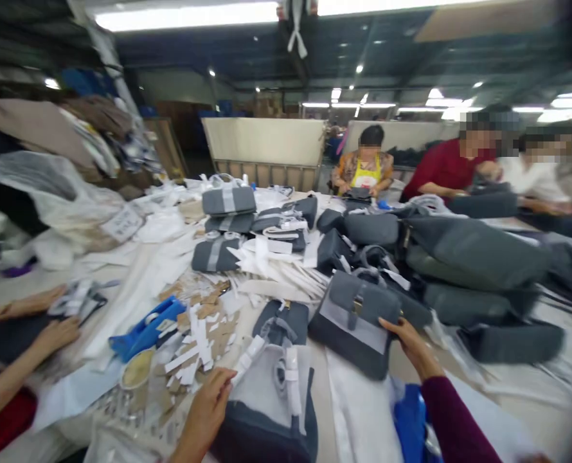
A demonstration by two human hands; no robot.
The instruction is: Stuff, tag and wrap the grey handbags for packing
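Observation:
My right hand point(414, 341) grips a dark grey handbag point(348, 344) by its right side, thumb on the front and the other fingers partly hidden. The bag is tilted and has a flap with a strap and metal clasp. My left hand point(209, 408) is closed with its fingertips on the end of a white-wrapped strap point(250, 357). That strap lies over a second dark grey bag point(267, 427), partly covered by pale sheet material, just in front of me. Behind it rests a smaller dark grey bag point(293, 318) with a clasp.
A blue tape dispenser point(146, 328), paper scraps point(202, 350) and a round tub point(137, 370) lie left of centre. Stacked grey bags point(228, 200) and white strips point(286, 276) stand beyond, larger grey bags point(479, 257) rightward. A co-worker's hands point(57, 334) work at far left; other people sit opposite.

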